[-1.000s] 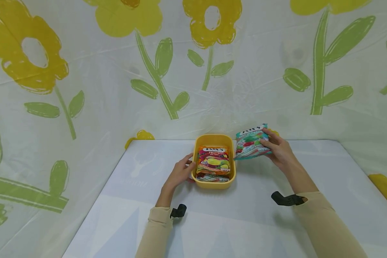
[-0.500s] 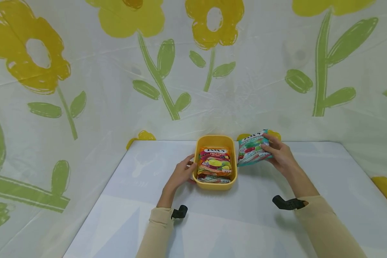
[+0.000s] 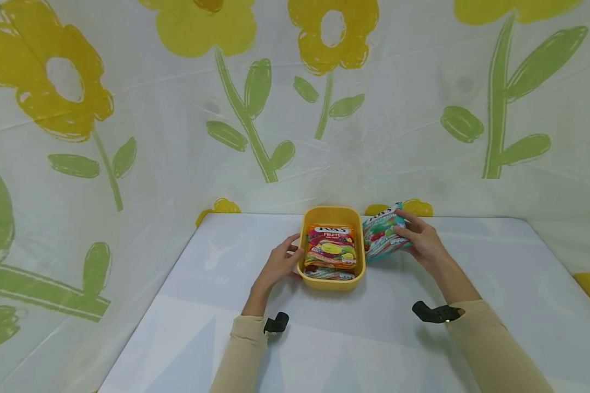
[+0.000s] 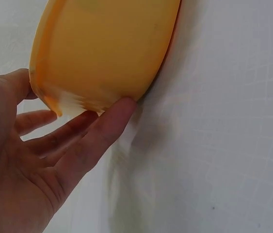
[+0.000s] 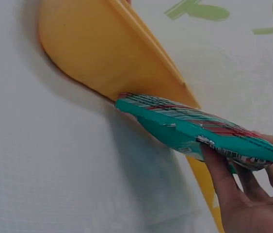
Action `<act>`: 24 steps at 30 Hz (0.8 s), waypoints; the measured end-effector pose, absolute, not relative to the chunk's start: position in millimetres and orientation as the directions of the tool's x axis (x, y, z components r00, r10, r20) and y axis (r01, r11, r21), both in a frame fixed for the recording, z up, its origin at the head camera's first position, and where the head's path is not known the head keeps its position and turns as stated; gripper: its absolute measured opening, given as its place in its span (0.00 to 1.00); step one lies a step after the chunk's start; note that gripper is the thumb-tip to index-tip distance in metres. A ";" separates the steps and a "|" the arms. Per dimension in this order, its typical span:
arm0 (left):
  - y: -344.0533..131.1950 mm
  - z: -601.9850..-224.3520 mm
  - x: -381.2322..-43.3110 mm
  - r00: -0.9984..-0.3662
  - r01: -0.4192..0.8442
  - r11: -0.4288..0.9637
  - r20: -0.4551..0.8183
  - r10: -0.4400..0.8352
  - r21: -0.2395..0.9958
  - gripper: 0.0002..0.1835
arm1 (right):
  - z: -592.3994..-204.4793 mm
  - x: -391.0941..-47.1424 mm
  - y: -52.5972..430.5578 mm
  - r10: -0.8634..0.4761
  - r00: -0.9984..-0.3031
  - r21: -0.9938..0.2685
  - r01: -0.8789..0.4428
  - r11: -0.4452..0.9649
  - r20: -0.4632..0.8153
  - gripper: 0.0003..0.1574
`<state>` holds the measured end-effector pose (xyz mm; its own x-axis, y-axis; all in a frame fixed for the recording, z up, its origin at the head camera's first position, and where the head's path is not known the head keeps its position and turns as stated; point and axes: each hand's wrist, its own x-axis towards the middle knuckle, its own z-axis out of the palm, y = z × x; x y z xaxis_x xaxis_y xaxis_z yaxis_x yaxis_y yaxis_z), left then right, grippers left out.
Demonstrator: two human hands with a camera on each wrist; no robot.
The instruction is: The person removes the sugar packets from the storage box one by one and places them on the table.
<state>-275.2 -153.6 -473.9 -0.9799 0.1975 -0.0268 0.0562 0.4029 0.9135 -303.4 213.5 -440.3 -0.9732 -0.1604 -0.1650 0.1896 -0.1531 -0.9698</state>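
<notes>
A yellow oval tub (image 3: pixel 330 283) stands on the white table and holds several candy packets, the top one pink and orange (image 3: pixel 330 246). My left hand (image 3: pixel 280 264) rests against the tub's left wall (image 4: pixel 102 53), fingers straight and spread along it. My right hand (image 3: pixel 419 240) grips a teal candy packet (image 3: pixel 383 233) just right of the tub. In the right wrist view the teal packet (image 5: pixel 194 128) is tilted, its lower edge touching the tub's outer wall (image 5: pixel 102 48).
The white table (image 3: pixel 324 338) is backed by a sheet printed with yellow flowers and green stems (image 3: pixel 246 114). Black wrist mounts (image 3: pixel 275 323) sit on both beige sleeves.
My right hand has lowered the teal packet and brought it left, against the tub's right side. The left hand has stayed on the tub.
</notes>
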 end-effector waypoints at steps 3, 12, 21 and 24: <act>-152.6 -472.4 -274.9 -0.982 0.049 0.415 -0.032 0.185 0.909 0.29 | -443.0 -304.3 212.2 -0.156 -0.975 -0.979 0.178 -0.103 -0.161 0.44; -151.3 -471.9 -277.0 -0.985 0.049 0.423 -0.027 0.172 0.905 0.30 | -449.0 -308.8 209.9 -0.146 -0.979 -0.990 0.142 0.020 -0.143 0.45; -152.2 -473.7 -278.5 -0.983 0.041 0.426 -0.039 0.177 0.904 0.30 | -462.0 -309.1 209.7 -0.134 -0.984 -0.970 0.088 0.228 -0.121 0.52; -151.7 -473.4 -278.2 -0.984 0.032 0.429 -0.046 0.170 0.903 0.30 | -465.7 -309.2 208.9 -0.128 -0.988 -0.942 0.039 0.333 -0.086 0.55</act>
